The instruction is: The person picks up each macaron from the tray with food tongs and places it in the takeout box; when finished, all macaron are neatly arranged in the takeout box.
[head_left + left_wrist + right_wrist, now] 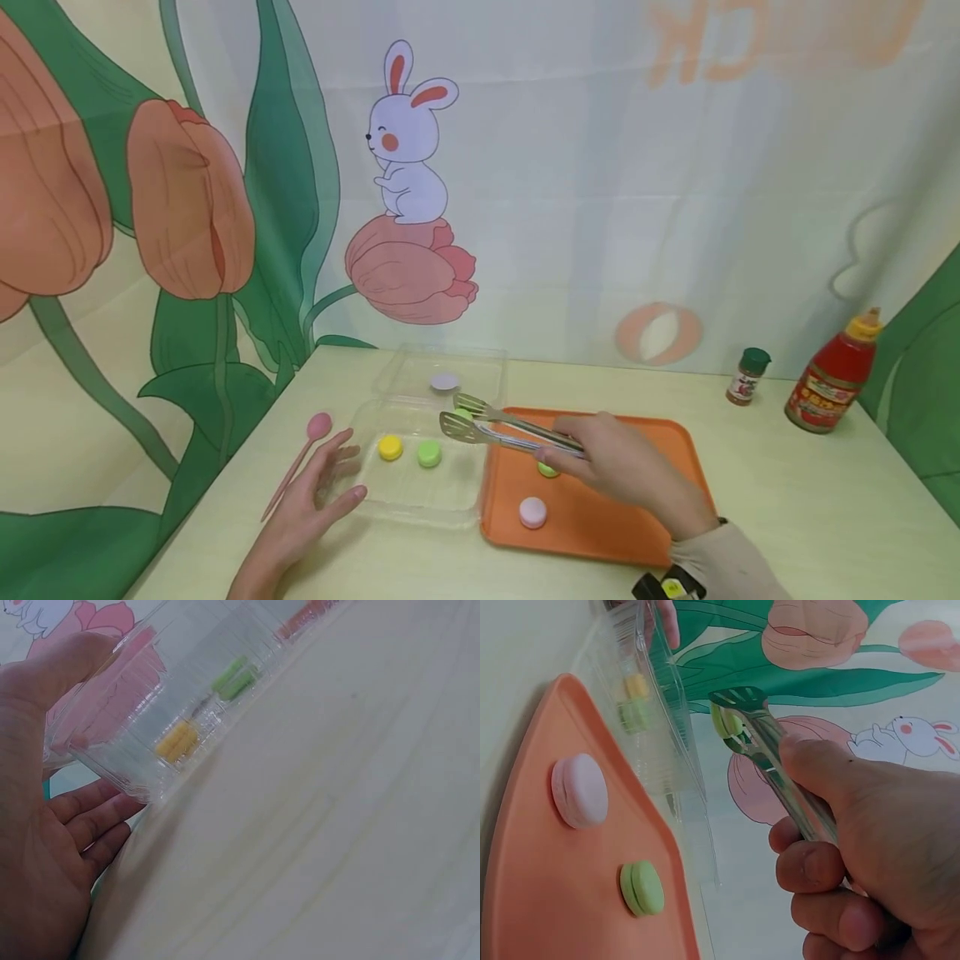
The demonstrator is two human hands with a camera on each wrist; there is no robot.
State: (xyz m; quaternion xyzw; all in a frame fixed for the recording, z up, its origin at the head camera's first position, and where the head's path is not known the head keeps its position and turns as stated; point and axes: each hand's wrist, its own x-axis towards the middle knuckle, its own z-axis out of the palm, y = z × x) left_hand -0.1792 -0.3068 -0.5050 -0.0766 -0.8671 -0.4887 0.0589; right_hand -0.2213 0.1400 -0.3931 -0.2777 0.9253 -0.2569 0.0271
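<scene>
My right hand (630, 467) grips metal tongs (525, 432); in the right wrist view their tips pinch a green macaron (726, 721), held above the right side of a clear plastic box (420, 500). Inside the box lie a yellow macaron (390, 447) and another green macaron (429, 453). Beside the box's left wall is my left hand (303, 508), fingers spread and thumb apart; the left wrist view shows the box corner between thumb and fingers. On the orange tray (600, 533) sit a pink macaron (532, 512) and a green macaron (549, 468), partly under the tongs.
The box's clear lid (480, 367) stands open behind it, with a pale oval spot on it. A pink spoon (319, 426) lies at the left. At the back right are a green-capped shaker (747, 377) and a red sauce bottle (834, 375). A printed curtain hangs behind.
</scene>
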